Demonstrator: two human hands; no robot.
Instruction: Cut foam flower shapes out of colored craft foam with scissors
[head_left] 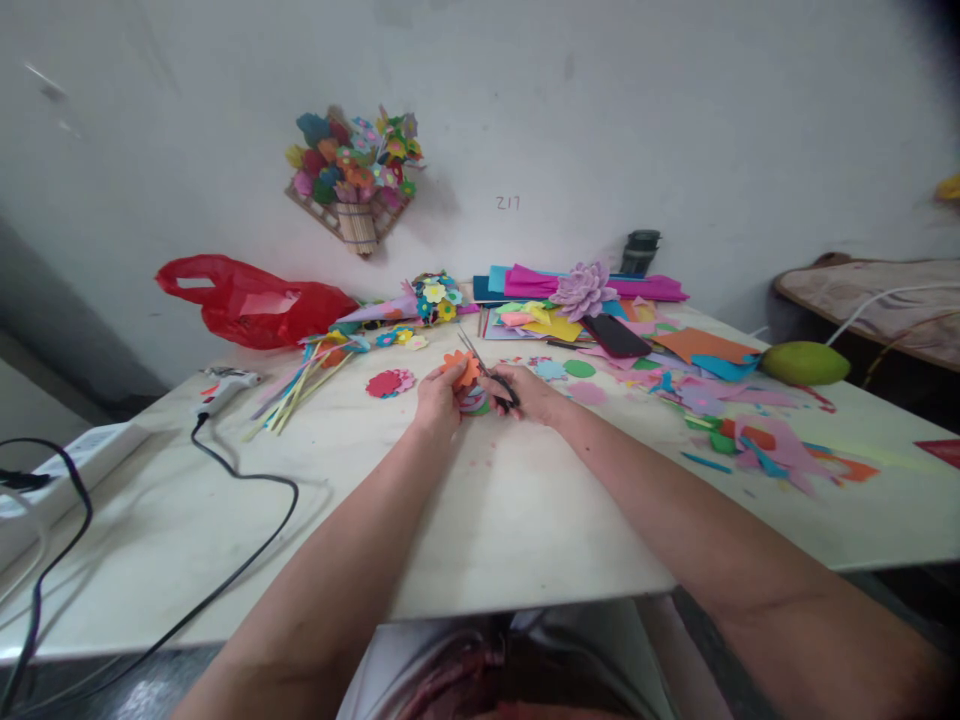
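Note:
In the middle of the table my left hand [440, 398] is closed on an orange paper flower [460, 368] with a scalloped edge. My right hand [529, 394] grips a pair of scissors [504, 386] by its black handles. The scissor blades point up and to the left, beside the flower's right edge; whether they touch the paper I cannot tell. Left of my left hand lies a small stack of red and pink paper flowers [389, 383]. Close to my right hand lie a light blue flower [550, 369], a green disc [580, 368] and a pink flower [589, 393].
Paper scraps [780, 450] cover the right side, near a green-yellow fruit [805, 362] and a dark phone [616, 336]. At left, a glue gun [225, 390] trails its black cord toward a power strip [71, 470]. Behind are a red plastic bag [259, 305] and coloured sheets [517, 285].

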